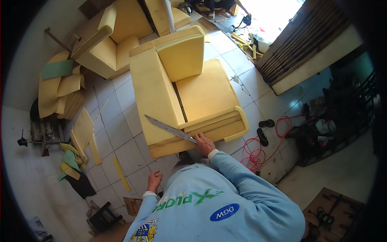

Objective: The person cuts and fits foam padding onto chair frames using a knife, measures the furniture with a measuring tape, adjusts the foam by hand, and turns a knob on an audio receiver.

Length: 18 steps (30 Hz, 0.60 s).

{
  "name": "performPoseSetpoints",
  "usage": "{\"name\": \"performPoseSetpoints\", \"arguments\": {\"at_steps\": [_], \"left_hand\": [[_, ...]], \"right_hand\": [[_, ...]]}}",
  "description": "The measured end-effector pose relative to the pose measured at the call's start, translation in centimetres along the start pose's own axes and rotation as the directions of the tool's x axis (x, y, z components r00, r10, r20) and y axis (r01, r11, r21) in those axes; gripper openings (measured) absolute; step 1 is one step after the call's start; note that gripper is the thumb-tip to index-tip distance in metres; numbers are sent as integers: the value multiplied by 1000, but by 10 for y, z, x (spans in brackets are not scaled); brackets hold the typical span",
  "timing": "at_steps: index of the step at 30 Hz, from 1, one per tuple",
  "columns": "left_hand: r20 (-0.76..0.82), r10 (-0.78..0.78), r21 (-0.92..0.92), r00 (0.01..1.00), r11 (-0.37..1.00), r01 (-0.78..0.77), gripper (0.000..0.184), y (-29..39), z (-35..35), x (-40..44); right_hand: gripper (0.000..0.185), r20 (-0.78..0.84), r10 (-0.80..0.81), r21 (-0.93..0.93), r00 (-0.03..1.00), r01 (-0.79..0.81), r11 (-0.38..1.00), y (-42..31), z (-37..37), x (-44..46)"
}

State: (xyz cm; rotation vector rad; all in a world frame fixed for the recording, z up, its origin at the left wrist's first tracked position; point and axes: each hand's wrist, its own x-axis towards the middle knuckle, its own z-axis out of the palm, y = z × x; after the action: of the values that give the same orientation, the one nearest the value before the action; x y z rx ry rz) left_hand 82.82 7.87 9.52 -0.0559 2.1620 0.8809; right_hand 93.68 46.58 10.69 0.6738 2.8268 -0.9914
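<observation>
My right hand [204, 144] is closed round the handle end of a long knife [169, 129]. Its flat metal blade points up and left, lying across or just over the near end of a foam-covered armchair [151, 97]; contact cannot be made out. The chair has a yellow foam seat [207, 88], a raised back panel [181, 56] and a near arm [217, 127] with layered strips on its side. My left hand [154, 180] hangs low beside my body, fingers loosely bent and apart, with nothing visible in it.
More foam-covered seating [117, 48] stands at upper left beside stacked foam sheets [60, 86]. Foam offcuts [82, 131] lie on the tiles. At right are black sandals [262, 137] and a red hose [254, 157]. Another person [219, 6] is near the bright doorway.
</observation>
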Motion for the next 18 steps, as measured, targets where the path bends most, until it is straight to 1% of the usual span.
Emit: {"name": "performPoseSetpoints", "arguments": {"at_steps": [1, 3, 4, 7, 10, 13, 16, 18], "left_hand": [[-23, 23, 17, 999, 1000, -22, 43, 4, -5, 1], [-55, 69, 55, 996, 996, -66, 44, 4, -10, 2], [-71, 50, 75, 996, 996, -44, 42, 20, -13, -9], [-91, 6, 94, 996, 996, 2, 37, 17, -16, -12], [-64, -46, 93, 997, 994, 51, 31, 15, -7, -20], [-9, -93, 90, 996, 992, 93, 28, 32, 7, -36], [8, -15, 136, 1000, 991, 14, 30, 44, 16, -44], [6, 113, 143, 994, 983, -112, 31, 38, 20, -35]], "right_hand": [[33, -21, 6, -2, 1000, -6, 1000, 1, 0, -2], [31, -60, -31, 38, 998, 33, 999, 3, 0, -7], [31, -80, -45, 52, 996, 50, 997, 6, -2, -9], [29, -130, -139, -92, 982, 128, 988, 5, -15, -11], [26, -89, -111, 0, 990, 112, 994, 12, -18, -11], [25, -104, -138, 167, 985, 154, 974, 24, -28, -10], [23, -193, -90, 150, 977, 120, 981, 46, -34, -14], [22, -311, 71, 203, 948, -7, 979, 63, -41, -21]]}}
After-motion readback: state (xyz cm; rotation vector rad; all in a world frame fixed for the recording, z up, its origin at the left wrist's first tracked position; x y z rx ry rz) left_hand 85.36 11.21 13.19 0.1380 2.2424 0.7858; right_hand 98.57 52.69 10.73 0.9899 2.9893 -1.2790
